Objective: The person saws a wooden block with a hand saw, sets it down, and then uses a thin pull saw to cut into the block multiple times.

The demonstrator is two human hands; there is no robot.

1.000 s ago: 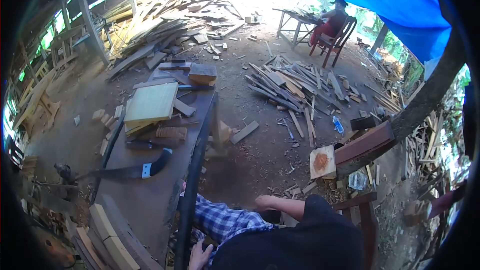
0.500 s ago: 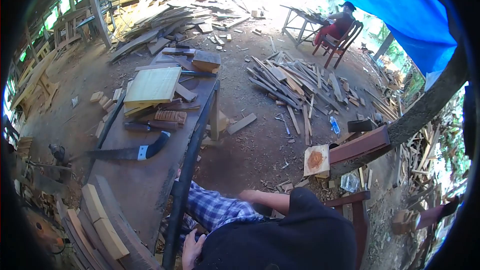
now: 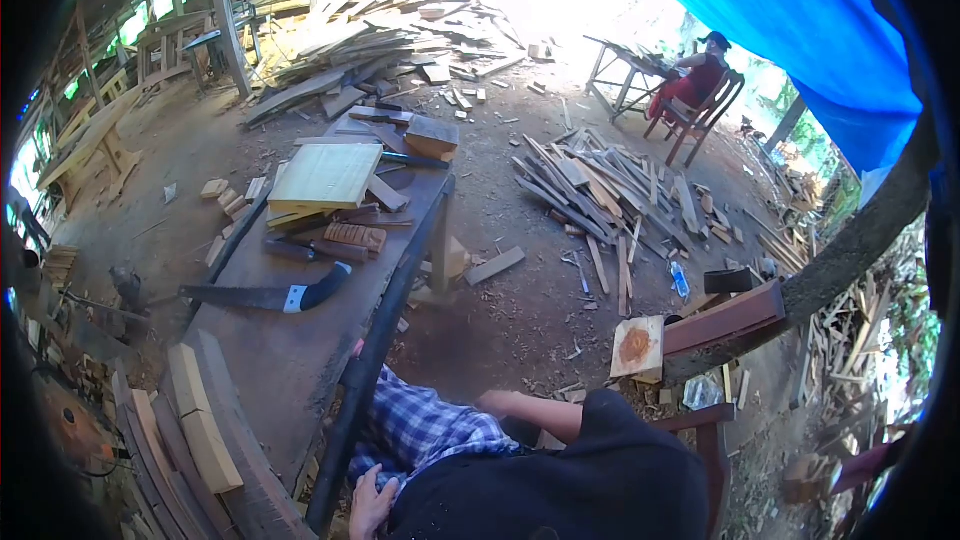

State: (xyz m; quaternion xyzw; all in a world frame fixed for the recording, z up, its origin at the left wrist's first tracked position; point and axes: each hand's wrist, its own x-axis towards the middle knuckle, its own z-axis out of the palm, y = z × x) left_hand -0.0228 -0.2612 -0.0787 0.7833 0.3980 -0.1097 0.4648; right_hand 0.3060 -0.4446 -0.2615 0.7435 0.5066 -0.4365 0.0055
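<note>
My left hand (image 3: 370, 508) rests at my lap beside the bench edge, its fingers apart and holding nothing. On the plaid cloth over my legs (image 3: 440, 420) lies my right hand (image 3: 497, 402), near the knee; its fingers are hidden. To the left is a dark workbench (image 3: 290, 350). On it lie a handsaw (image 3: 245, 298) with a black handle, a pale square board (image 3: 328, 176) stacked on other pieces, a carved wooden block (image 3: 355, 237) and dark tool handles (image 3: 305, 249). Several curved wood strips (image 3: 205, 420) lie at the bench's near end.
A scrap pile (image 3: 600, 190) covers the ground ahead, with a larger plank heap (image 3: 380, 40) behind. A person (image 3: 695, 80) sits on a chair at a far table (image 3: 625, 65). Right of me stand a pale wood block (image 3: 637, 348) and a slanting trunk (image 3: 840, 250).
The view has shifted slightly, so the bench and scrap pile sit a little further right and lower. My hands stay in nearly the same places on my lap and leg.
</note>
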